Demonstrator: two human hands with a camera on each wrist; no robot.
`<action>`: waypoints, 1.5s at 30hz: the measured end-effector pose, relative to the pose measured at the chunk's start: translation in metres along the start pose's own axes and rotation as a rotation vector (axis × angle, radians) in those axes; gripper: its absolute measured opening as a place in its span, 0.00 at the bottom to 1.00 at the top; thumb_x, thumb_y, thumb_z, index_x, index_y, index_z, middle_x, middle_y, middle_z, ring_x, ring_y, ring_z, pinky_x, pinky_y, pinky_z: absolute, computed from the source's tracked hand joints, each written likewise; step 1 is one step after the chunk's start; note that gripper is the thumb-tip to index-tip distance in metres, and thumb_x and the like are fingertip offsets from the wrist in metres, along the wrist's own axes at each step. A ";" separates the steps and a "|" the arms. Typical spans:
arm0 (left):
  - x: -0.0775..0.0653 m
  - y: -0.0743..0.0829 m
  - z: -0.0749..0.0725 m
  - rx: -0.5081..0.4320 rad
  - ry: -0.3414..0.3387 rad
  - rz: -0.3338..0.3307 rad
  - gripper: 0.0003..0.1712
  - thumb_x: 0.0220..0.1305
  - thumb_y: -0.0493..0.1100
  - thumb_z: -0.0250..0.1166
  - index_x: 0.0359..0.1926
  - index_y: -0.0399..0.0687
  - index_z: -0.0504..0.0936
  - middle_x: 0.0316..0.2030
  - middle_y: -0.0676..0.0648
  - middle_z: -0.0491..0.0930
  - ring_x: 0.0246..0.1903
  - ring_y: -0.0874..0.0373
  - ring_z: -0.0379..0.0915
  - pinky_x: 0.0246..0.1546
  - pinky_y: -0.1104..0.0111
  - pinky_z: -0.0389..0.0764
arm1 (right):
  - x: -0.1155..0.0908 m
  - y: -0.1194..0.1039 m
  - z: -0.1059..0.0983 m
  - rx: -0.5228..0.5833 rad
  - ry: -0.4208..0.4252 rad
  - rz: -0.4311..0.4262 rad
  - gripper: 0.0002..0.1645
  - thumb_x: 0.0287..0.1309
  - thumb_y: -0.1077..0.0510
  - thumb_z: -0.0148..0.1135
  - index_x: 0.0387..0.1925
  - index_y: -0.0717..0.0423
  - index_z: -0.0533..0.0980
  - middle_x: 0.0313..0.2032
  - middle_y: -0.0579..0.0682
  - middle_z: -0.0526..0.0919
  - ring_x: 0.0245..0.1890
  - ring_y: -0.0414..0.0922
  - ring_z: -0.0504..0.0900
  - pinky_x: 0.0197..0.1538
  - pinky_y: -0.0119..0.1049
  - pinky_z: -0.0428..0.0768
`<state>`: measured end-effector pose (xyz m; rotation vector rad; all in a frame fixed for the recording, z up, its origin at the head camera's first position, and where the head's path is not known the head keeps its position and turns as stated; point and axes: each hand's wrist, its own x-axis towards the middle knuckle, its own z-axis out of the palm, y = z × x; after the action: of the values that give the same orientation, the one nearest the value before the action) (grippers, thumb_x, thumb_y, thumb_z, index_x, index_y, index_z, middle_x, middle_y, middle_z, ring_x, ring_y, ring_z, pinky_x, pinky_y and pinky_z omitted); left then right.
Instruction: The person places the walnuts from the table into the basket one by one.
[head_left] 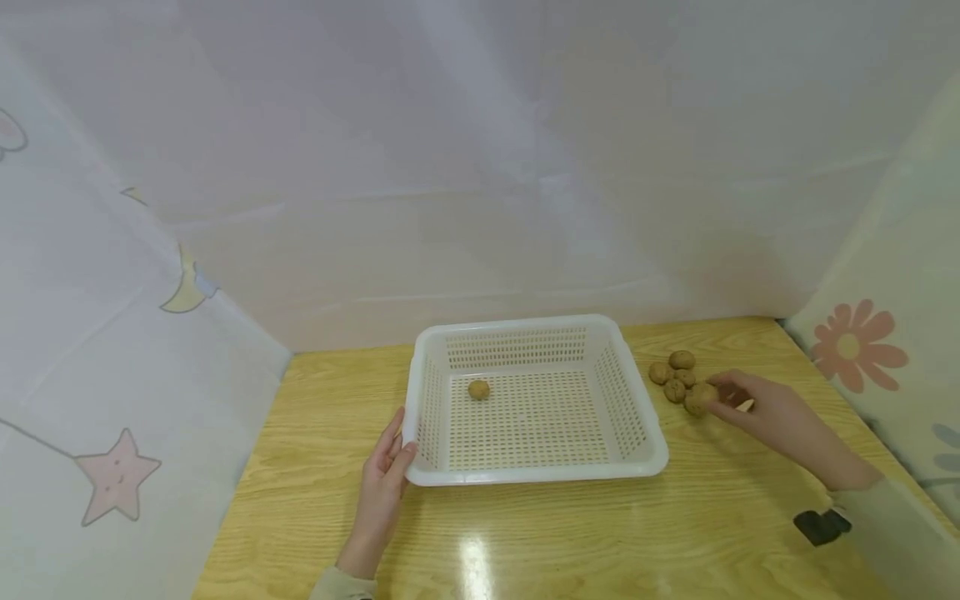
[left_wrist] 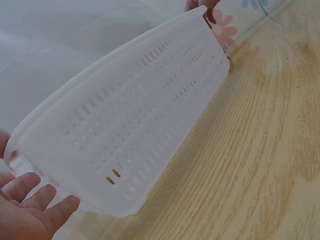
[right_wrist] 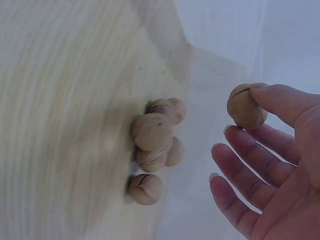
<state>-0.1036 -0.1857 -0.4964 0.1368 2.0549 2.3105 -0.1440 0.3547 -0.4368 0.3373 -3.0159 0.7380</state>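
Observation:
A white plastic basket (head_left: 536,479) with slotted walls sits on the wooden table, one walnut (head_left: 478,389) lying inside toward its left. My left hand (head_left: 386,479) grips the basket's left rim near the front corner, thumb over the edge and fingers against the outside, as the left wrist view also shows. To the right of the basket, my right hand (head_left: 772,417) pinches a walnut (right_wrist: 245,107) between thumb and forefinger, the other fingers spread. This walnut is above the table, close to a cluster of several walnuts (right_wrist: 152,132).
The wooden table (head_left: 555,537) extends in front of the basket and on both sides. A pale hanging sheet (head_left: 480,250) rises behind the table's far edge. Printed sheets stand at left and right, one with a star (head_left: 120,479), the other with a flower (head_left: 858,346).

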 end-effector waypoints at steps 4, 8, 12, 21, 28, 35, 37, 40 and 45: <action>0.000 0.000 -0.001 -0.004 0.009 -0.009 0.37 0.82 0.42 0.51 0.83 0.43 0.48 0.79 0.37 0.57 0.73 0.38 0.60 0.66 0.56 0.77 | 0.011 -0.015 -0.004 0.006 -0.029 -0.013 0.30 0.69 0.46 0.69 0.61 0.65 0.77 0.43 0.52 0.86 0.40 0.48 0.83 0.36 0.37 0.83; -0.001 0.000 -0.002 -0.003 0.008 -0.008 0.37 0.82 0.41 0.52 0.83 0.42 0.48 0.78 0.36 0.57 0.73 0.37 0.60 0.66 0.56 0.77 | 0.021 -0.030 -0.006 0.000 -0.023 -0.055 0.29 0.69 0.47 0.69 0.62 0.62 0.78 0.42 0.49 0.86 0.39 0.45 0.82 0.36 0.37 0.83; -0.001 0.000 -0.003 0.005 -0.008 0.002 0.37 0.83 0.41 0.51 0.83 0.40 0.47 0.78 0.34 0.56 0.73 0.36 0.60 0.66 0.56 0.77 | 0.031 -0.046 -0.010 0.009 -0.029 -0.088 0.28 0.69 0.47 0.69 0.62 0.59 0.79 0.44 0.48 0.86 0.42 0.45 0.82 0.41 0.40 0.83; -0.001 0.000 -0.002 -0.004 -0.009 0.004 0.36 0.83 0.41 0.51 0.83 0.40 0.48 0.78 0.34 0.57 0.72 0.38 0.62 0.65 0.57 0.77 | 0.062 -0.087 -0.008 -0.027 -0.074 -0.149 0.27 0.70 0.40 0.66 0.58 0.54 0.81 0.44 0.45 0.86 0.43 0.45 0.83 0.43 0.44 0.84; -0.001 -0.001 -0.001 0.010 -0.010 0.016 0.36 0.83 0.41 0.51 0.83 0.39 0.48 0.78 0.33 0.57 0.72 0.38 0.63 0.65 0.57 0.77 | 0.085 -0.116 0.002 0.028 -0.136 -0.230 0.22 0.69 0.45 0.68 0.57 0.53 0.81 0.45 0.44 0.85 0.44 0.42 0.81 0.45 0.44 0.83; 0.000 -0.003 0.000 -0.014 0.003 -0.004 0.37 0.82 0.41 0.51 0.83 0.41 0.48 0.78 0.35 0.57 0.73 0.35 0.60 0.66 0.56 0.76 | 0.108 -0.139 0.019 0.027 -0.153 -0.324 0.20 0.68 0.48 0.70 0.55 0.53 0.81 0.43 0.42 0.85 0.42 0.40 0.81 0.40 0.37 0.83; 0.000 -0.002 0.000 -0.023 0.004 -0.009 0.37 0.82 0.41 0.51 0.83 0.42 0.48 0.78 0.36 0.58 0.74 0.36 0.60 0.66 0.56 0.76 | 0.115 -0.146 0.023 0.050 -0.162 -0.339 0.19 0.67 0.50 0.71 0.55 0.53 0.81 0.42 0.42 0.85 0.41 0.40 0.81 0.40 0.37 0.83; 0.000 -0.002 0.001 -0.021 0.001 0.000 0.37 0.82 0.41 0.52 0.83 0.42 0.48 0.78 0.35 0.58 0.73 0.35 0.60 0.66 0.56 0.76 | 0.126 -0.155 0.030 0.084 -0.178 -0.363 0.18 0.67 0.51 0.71 0.54 0.53 0.82 0.41 0.43 0.86 0.41 0.41 0.82 0.43 0.39 0.84; 0.001 -0.003 0.001 -0.007 -0.004 0.020 0.37 0.82 0.41 0.51 0.83 0.39 0.47 0.78 0.33 0.56 0.73 0.34 0.60 0.65 0.57 0.77 | 0.148 -0.167 0.049 0.109 -0.216 -0.397 0.17 0.68 0.51 0.69 0.54 0.54 0.82 0.42 0.45 0.88 0.41 0.42 0.84 0.47 0.43 0.85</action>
<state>-0.1047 -0.1846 -0.4991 0.1630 2.0527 2.3270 -0.2509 0.1574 -0.3945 1.0437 -2.9501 0.8745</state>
